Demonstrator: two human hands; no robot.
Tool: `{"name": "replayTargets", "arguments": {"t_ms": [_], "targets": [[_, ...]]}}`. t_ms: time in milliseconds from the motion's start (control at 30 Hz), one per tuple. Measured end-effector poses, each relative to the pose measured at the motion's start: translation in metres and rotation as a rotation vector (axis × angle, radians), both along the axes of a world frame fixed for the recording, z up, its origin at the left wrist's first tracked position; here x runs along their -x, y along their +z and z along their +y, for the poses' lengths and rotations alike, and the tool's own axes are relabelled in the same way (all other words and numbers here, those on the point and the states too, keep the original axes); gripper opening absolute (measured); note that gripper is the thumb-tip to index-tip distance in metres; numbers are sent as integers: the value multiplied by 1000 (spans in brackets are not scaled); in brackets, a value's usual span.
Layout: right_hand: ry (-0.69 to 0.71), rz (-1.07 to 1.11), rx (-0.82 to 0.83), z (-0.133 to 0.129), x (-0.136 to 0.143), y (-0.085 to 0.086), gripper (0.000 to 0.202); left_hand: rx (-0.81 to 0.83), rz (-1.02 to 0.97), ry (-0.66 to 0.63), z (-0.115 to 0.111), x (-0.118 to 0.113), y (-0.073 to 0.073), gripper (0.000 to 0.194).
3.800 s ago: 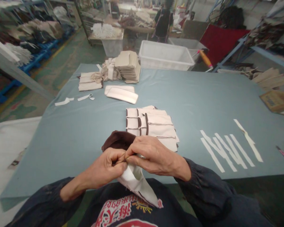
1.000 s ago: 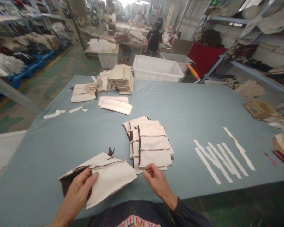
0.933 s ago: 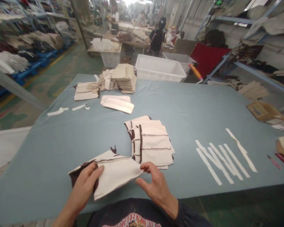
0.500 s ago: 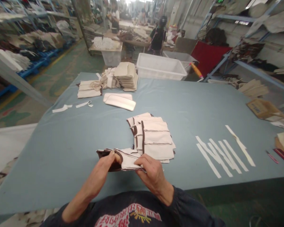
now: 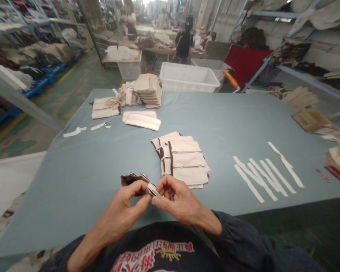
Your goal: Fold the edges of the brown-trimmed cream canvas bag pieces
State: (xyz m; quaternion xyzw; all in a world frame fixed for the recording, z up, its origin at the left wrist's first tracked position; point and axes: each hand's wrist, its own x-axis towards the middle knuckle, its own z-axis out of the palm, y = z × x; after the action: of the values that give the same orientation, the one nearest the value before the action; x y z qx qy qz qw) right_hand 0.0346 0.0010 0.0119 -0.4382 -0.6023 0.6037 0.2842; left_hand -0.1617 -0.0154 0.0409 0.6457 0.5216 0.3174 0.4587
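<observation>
Close to my body, over the front of the table, both hands pinch a cream fabric piece with dark brown edging (image 5: 133,177). My left hand (image 5: 130,202) closes thumb and fingers round its right part, while the brown side sticks out beyond. On the right end, my right hand (image 5: 178,198) grips the edge between thumb and curled fingers. The piece is bunched and partly hidden by my fingers. Just beyond my right hand lies a fanned stack of similar cream pieces with brown trim (image 5: 187,156).
White strips (image 5: 260,177) lie at right, with pink-handled snips (image 5: 323,176) near the edge. Two pale rounded panels (image 5: 143,121) lie mid-left. Behind them stand beige fabric stacks (image 5: 149,90). A white plastic bin (image 5: 189,77) stands past the table (image 5: 73,181); a person (image 5: 184,41) is farther back.
The held piece has been bunched up and turned, showing less of its cream face. My right hand has moved slightly left, and my hands are now closer together.
</observation>
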Motion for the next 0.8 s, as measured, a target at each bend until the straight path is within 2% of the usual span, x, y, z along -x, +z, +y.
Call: {"name": "replayTargets", "arguments": {"t_ms": [133,233,367,533,600,733,800], "targets": [[99,188,182,7,3,-3,51,-3,27,-25,-3,-3,7,19],[143,225,221,9,3,-8,61,5,51,-26,-4,-3,4,19],[187,221,241,9,-4,-11,63,45,62,-36,-6,-3,-1,22],[247,234,262,9,-10,-15,57,100,42,-73,-6,-5,-1,27],[204,196,219,7,-10,-16,48,117,43,-83,-6,-7,-2,27],[56,-38,-19,2,-6,-13,21,156,47,-22,-3,-10,-9,32],[12,-134,-99,-1,-3,-12,18,139,34,10,-1,-10,-15,34]]}}
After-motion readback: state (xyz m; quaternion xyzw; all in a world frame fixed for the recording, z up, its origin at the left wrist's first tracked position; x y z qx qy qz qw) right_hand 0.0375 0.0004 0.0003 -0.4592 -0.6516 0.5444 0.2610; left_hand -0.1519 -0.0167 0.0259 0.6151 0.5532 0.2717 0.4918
